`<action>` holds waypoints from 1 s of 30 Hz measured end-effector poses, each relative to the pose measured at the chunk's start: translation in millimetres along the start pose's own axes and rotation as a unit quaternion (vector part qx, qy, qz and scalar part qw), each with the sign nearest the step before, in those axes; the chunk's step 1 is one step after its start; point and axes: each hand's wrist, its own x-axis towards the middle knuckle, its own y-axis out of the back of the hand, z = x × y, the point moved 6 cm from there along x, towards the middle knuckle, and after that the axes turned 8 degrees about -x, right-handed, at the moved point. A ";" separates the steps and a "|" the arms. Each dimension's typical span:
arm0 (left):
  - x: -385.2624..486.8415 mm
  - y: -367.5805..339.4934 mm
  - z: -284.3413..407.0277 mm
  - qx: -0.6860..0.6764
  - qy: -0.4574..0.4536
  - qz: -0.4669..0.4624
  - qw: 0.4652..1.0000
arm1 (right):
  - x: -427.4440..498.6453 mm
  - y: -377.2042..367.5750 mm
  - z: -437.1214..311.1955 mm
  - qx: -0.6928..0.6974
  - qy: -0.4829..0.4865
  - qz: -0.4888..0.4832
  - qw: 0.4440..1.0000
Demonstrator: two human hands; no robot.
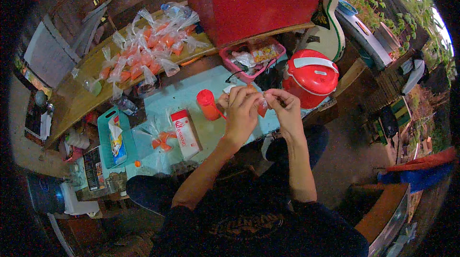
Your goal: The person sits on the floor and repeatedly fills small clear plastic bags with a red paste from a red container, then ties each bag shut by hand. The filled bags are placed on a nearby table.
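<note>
Between my left hand (241, 113) and my right hand (286, 111), a small clear plastic bag (262, 109) with orange-red contents is pinched at its neck by the fingertips of both. Left of my left hand stands a red plastic cup (207, 105) with orange below its rim. Nearer to me lies a red and white box (185, 134) bearing writing, and beside it are several small filled bags (164, 140). A large heap of tied bags (147, 52) with orange-red contents covers part of the wooden bench.
A teal tray (105, 138) holds a packet, on the left. Behind my hands are a pink basket (248, 75) of packets and a red lidded container (310, 77). A guitar (329, 38) stands behind it. The wooden bench (72, 113) runs along the far left.
</note>
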 end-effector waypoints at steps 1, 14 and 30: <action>2.1 -0.1 -0.6 -0.005 -0.006 0.000 1.000 | 1.1 1.1 -2.7 0.005 0.004 -0.010 1.000; 4.2 -4.9 1.1 -0.032 -0.005 0.005 0.999 | 6.6 0.0 -4.2 -0.031 0.020 0.095 0.995; 24.7 11.0 -11.3 -0.106 0.003 0.024 0.994 | 5.5 -9.0 -34.9 -0.087 0.096 -0.058 0.990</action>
